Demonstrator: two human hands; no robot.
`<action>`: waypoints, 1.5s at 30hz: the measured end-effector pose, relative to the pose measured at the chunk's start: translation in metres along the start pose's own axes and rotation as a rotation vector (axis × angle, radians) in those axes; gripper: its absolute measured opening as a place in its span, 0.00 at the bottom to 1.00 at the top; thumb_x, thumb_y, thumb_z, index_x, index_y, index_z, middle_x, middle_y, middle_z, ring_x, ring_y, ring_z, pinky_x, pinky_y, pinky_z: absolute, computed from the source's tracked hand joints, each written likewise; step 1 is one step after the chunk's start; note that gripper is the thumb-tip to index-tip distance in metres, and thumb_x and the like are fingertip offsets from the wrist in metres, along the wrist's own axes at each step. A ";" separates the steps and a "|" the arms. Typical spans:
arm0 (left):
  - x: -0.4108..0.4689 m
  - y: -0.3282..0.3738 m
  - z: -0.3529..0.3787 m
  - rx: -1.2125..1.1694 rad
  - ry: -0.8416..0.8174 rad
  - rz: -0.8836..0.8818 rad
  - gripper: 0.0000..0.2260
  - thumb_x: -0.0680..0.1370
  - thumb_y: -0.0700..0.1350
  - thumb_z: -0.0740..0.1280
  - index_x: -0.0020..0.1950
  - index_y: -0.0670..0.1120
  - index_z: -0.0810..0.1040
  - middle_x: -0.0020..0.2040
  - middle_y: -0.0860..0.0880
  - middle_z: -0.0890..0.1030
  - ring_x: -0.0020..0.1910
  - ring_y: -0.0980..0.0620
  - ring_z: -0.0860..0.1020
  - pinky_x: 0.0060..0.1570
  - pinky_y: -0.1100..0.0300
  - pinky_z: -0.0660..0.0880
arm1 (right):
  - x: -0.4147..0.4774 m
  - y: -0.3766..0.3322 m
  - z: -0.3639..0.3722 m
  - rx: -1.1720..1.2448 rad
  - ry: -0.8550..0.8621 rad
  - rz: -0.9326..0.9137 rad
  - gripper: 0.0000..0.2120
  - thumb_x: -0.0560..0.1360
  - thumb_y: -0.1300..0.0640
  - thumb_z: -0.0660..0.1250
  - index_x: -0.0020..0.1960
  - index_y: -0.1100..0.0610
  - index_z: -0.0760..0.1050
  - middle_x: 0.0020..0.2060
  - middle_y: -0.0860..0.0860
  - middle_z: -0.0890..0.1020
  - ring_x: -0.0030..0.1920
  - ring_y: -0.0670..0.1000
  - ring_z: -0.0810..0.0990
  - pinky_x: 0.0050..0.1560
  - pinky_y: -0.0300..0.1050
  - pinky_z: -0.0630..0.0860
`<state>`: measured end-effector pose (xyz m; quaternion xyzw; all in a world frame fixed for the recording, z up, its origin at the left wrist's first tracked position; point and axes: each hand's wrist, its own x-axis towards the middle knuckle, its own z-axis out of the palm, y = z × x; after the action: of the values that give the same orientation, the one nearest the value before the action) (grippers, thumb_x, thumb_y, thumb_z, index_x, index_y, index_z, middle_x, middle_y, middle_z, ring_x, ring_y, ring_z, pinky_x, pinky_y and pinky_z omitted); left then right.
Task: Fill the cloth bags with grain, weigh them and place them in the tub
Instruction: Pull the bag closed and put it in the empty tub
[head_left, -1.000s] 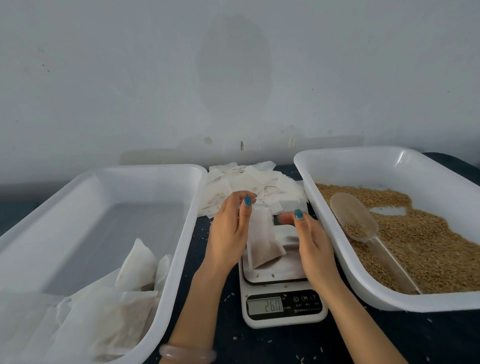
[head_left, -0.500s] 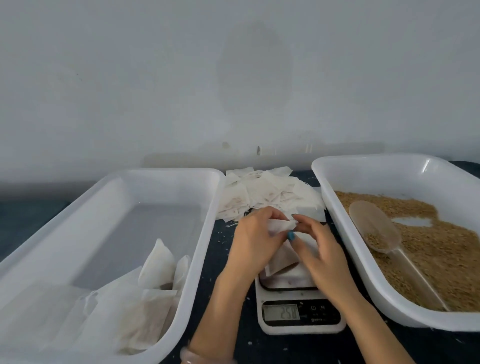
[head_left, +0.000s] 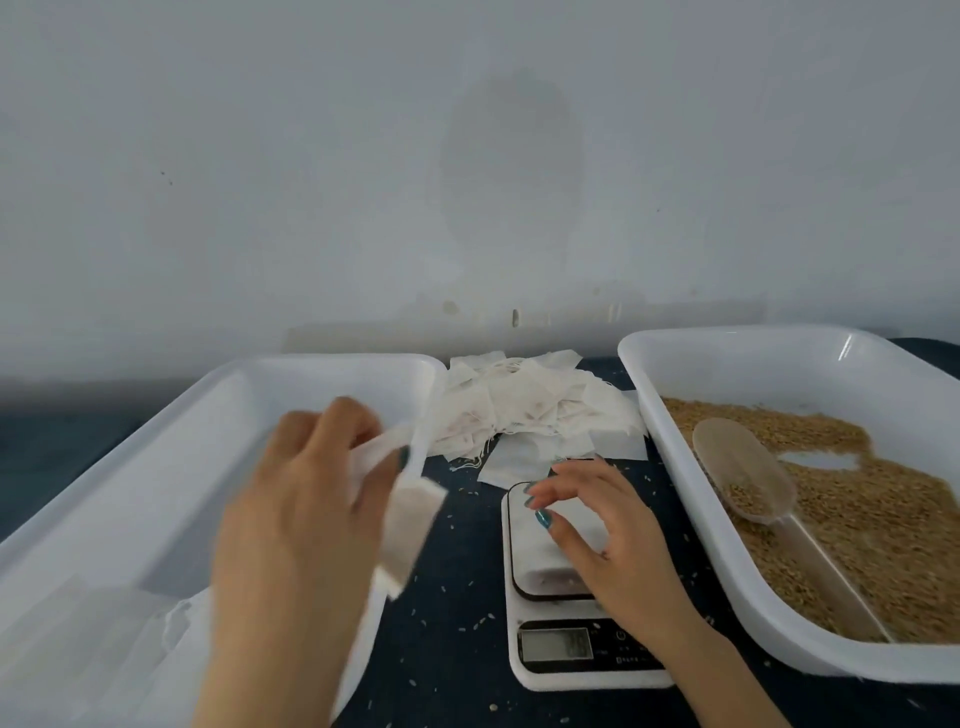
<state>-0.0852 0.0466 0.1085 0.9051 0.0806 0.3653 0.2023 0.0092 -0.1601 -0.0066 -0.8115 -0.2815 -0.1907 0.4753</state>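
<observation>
My left hand (head_left: 306, 514) grips a filled white cloth bag (head_left: 408, 535) by its top and holds it in the air over the right rim of the left white tub (head_left: 156, 467). The bag hangs tilted and looks blurred. My right hand (head_left: 602, 530) hovers over the platform of the small white digital scale (head_left: 540, 577), fingers relaxed and holding nothing. Nothing lies on the scale's platform. The right tub (head_left: 727, 353) holds brown grain (head_left: 872, 525) and a clear plastic scoop (head_left: 748, 478) lying in it.
A heap of empty white cloth bags (head_left: 524, 410) lies at the back between the tubs. Several filled bags (head_left: 104, 639) sit in the near end of the left tub. Loose grains dot the dark tabletop (head_left: 457, 597). A pale wall stands behind.
My left hand has lifted the filled bag off the scale and carried it left to the left tub's rim. My right hand has let go and stays above the scale.
</observation>
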 end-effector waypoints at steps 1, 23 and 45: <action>-0.003 -0.009 -0.009 0.035 -0.008 -0.045 0.07 0.75 0.50 0.70 0.42 0.52 0.73 0.36 0.51 0.77 0.29 0.46 0.71 0.29 0.57 0.64 | 0.000 0.000 0.000 -0.012 -0.002 0.009 0.08 0.75 0.58 0.70 0.50 0.46 0.81 0.51 0.36 0.80 0.64 0.43 0.74 0.65 0.40 0.71; -0.009 -0.044 -0.025 0.162 -0.239 -0.259 0.08 0.78 0.54 0.67 0.44 0.52 0.72 0.38 0.48 0.82 0.38 0.41 0.78 0.39 0.50 0.74 | -0.003 -0.016 0.002 -0.011 -0.231 -0.038 0.07 0.74 0.54 0.71 0.49 0.43 0.82 0.46 0.36 0.81 0.55 0.45 0.78 0.54 0.41 0.76; 0.000 -0.063 0.003 0.488 -0.659 -0.108 0.07 0.79 0.46 0.63 0.55 0.54 0.68 0.48 0.57 0.75 0.50 0.56 0.77 0.45 0.63 0.73 | 0.050 -0.100 0.079 -0.132 -0.591 -0.302 0.13 0.78 0.58 0.63 0.60 0.52 0.78 0.55 0.50 0.81 0.59 0.51 0.74 0.70 0.47 0.64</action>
<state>-0.0826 0.1028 0.0799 0.9895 0.1431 0.0152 0.0154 -0.0130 -0.0380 0.0505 -0.8097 -0.5114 -0.0332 0.2858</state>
